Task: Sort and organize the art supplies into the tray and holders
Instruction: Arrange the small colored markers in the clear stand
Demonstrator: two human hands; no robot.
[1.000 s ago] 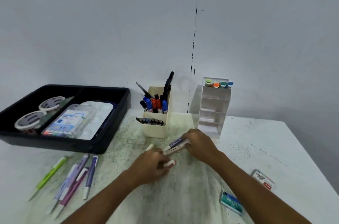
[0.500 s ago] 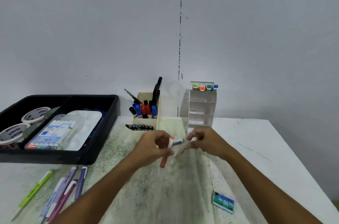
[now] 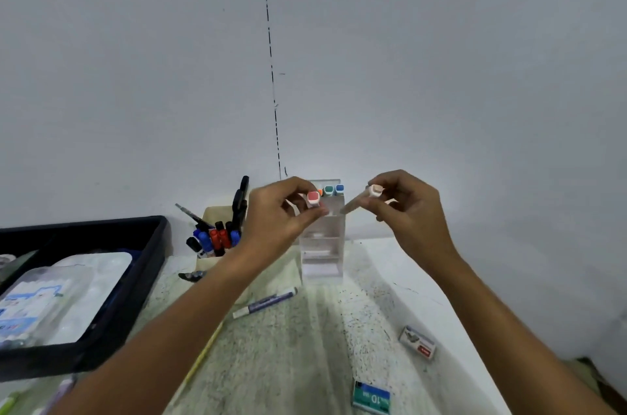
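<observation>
Two forearms reach up from the bottom of the frame over a speckled table (image 3: pixel 305 363), where a staple box (image 3: pixel 371 400) and a purple pen (image 3: pixel 265 302) lie. Left hand (image 3: pixel 281 214), fingers curled, pinches a red-capped marker (image 3: pixel 314 199); right hand (image 3: pixel 407 211) likewise grips a peach-capped marker (image 3: pixel 364 197), tilted toward the left. Both hands hover raised before a clear tiered holder (image 3: pixel 322 245) with markers in its top. Beside it stands a cream pen cup (image 3: pixel 217 214); a black tray (image 3: pixel 149 265) sits far left.
</observation>
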